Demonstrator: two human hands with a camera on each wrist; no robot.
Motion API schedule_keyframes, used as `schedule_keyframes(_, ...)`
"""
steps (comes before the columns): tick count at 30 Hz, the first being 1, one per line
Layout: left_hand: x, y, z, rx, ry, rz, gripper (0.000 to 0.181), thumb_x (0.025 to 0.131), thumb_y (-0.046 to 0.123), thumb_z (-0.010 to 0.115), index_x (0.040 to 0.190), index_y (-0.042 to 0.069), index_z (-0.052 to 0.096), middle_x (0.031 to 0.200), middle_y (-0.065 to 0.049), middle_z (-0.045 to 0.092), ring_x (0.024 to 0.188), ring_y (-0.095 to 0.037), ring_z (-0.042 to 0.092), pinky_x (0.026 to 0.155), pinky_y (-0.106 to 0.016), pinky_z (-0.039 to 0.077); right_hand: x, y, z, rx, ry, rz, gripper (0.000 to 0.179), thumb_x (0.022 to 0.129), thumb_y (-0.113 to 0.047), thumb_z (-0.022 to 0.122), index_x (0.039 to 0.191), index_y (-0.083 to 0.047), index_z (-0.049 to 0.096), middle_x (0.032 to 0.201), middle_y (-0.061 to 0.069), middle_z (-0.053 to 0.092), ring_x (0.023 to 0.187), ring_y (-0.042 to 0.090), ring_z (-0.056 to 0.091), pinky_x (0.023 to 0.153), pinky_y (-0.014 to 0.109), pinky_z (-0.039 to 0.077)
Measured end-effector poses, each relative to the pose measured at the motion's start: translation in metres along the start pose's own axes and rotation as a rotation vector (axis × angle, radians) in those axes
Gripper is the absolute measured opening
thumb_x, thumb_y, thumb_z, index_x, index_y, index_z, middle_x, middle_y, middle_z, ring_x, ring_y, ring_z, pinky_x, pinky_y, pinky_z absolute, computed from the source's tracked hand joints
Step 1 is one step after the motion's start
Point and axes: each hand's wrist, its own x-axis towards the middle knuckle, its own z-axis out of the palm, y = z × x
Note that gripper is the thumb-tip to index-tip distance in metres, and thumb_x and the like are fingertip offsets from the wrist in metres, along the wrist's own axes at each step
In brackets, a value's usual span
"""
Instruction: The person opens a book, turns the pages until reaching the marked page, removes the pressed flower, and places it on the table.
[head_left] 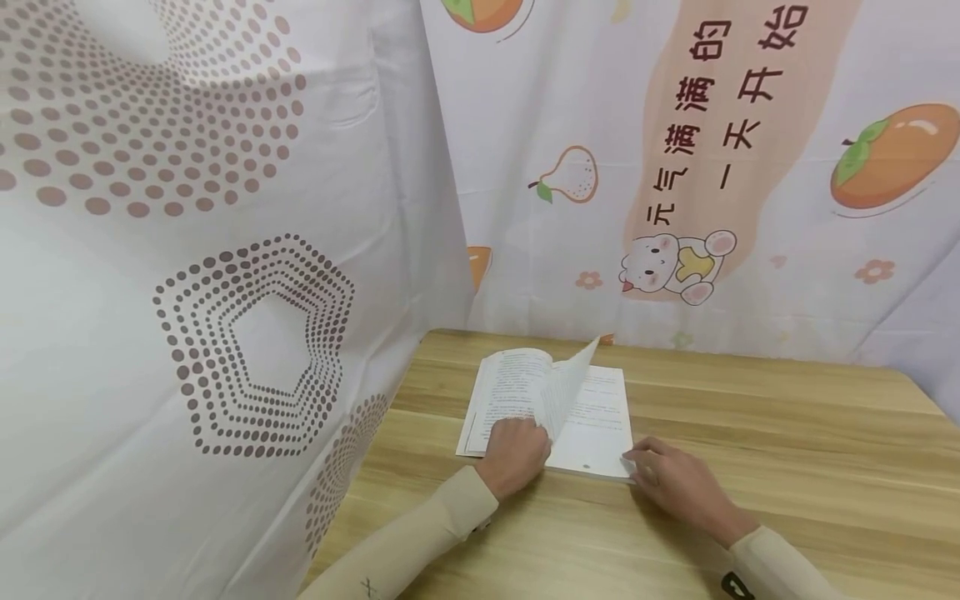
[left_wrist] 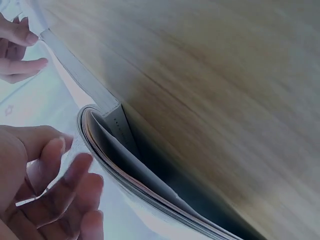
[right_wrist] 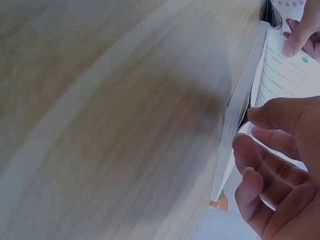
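Note:
An open book (head_left: 600,417) lies on the wooden table, print on its left side and a mostly white page on its right. One page (head_left: 573,392) stands up between the two sides, tilted rightward. My left hand (head_left: 517,454) rests on the lower part of the book by the foot of that raised page. Its fingers (left_wrist: 75,185) bend loosely over the paper in the left wrist view. At the book's lower right corner, my right hand (head_left: 678,483) pinches a page corner between thumb and index finger; the other fingers (right_wrist: 252,187) curl beside the book's edge.
The wooden table (head_left: 787,442) extends to the right of the book. A white curtain with brown dots (head_left: 255,350) hangs close on the left, and a fruit-printed curtain (head_left: 570,250) hangs behind the table's far edge.

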Motion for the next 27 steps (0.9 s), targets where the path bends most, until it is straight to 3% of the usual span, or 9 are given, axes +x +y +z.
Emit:
schedule_keyframes(5,-0.0037,-0.0006,-0.0008,0.015,0.029,-0.016,0.053,0.091,0.022,0.072,0.048,0.022,0.041,0.045,0.008,0.035,0.044,-0.007,0.027,0.034,-0.026,0.027,0.001,-0.0009,0.0005,0.003,-0.011,-0.02,0.025,0.08,-0.01,0.087,0.104,-0.011,0.079,0.108,0.004,0.071,0.076,0.012,0.067,0.059,0.026,0.052)
schedule_keyframes(8,-0.0053,-0.0005,0.0014,0.009,0.043,-0.019,0.048,0.091,0.021,0.073,0.053,0.02,0.043,0.045,0.008,0.037,0.045,-0.007,0.027,0.034,-0.025,0.025,0.0016,-0.0008,0.0012,0.001,-0.016,-0.034,0.024,0.079,-0.012,0.088,0.102,-0.011,0.079,0.107,0.004,0.071,0.077,0.012,0.068,0.06,0.027,0.053)
schedule_keyframes(13,-0.0047,-0.0005,0.002,-0.025,0.048,-0.02,0.024,0.088,0.024,0.079,0.078,0.017,0.058,0.057,0.005,0.053,0.045,-0.007,0.042,0.035,-0.025,0.032,0.0016,0.0002,0.0033,-0.011,-0.009,-0.051,0.017,0.08,-0.012,0.088,0.095,-0.014,0.08,0.102,0.0,0.071,0.079,0.013,0.069,0.062,0.029,0.055)
schedule_keyframes(17,-0.0022,-0.0008,-0.0012,-0.092,0.003,-0.01,0.011,0.089,0.018,0.078,0.092,0.015,0.068,0.074,0.0,0.058,0.061,-0.012,0.051,0.042,-0.025,0.036,0.0024,0.0004,0.0046,-0.036,0.038,-0.08,0.011,0.082,-0.012,0.086,0.092,-0.014,0.08,0.097,-0.005,0.07,0.078,0.01,0.069,0.063,0.03,0.056)
schedule_keyframes(22,0.0004,-0.0012,-0.0013,-0.116,-0.018,0.038,0.005,0.088,0.015,0.078,0.085,0.016,0.075,0.082,0.0,0.055,0.074,-0.015,0.042,0.056,-0.023,0.034,0.0044,-0.0005,0.0048,-0.079,0.077,-0.102,0.012,0.083,-0.01,0.085,0.092,-0.014,0.078,0.095,-0.006,0.071,0.075,0.01,0.069,0.06,0.029,0.054)
schedule_keyframes(27,0.0002,0.0001,0.0021,-0.113,-0.028,0.064,0.012,0.09,0.02,0.074,0.078,0.019,0.073,0.081,0.002,0.055,0.074,-0.016,0.041,0.059,-0.025,0.031,0.005,-0.0003,0.0053,-0.093,0.096,-0.103,0.012,0.081,-0.009,0.086,0.089,-0.015,0.078,0.093,-0.007,0.071,0.071,0.009,0.068,0.055,0.026,0.051)
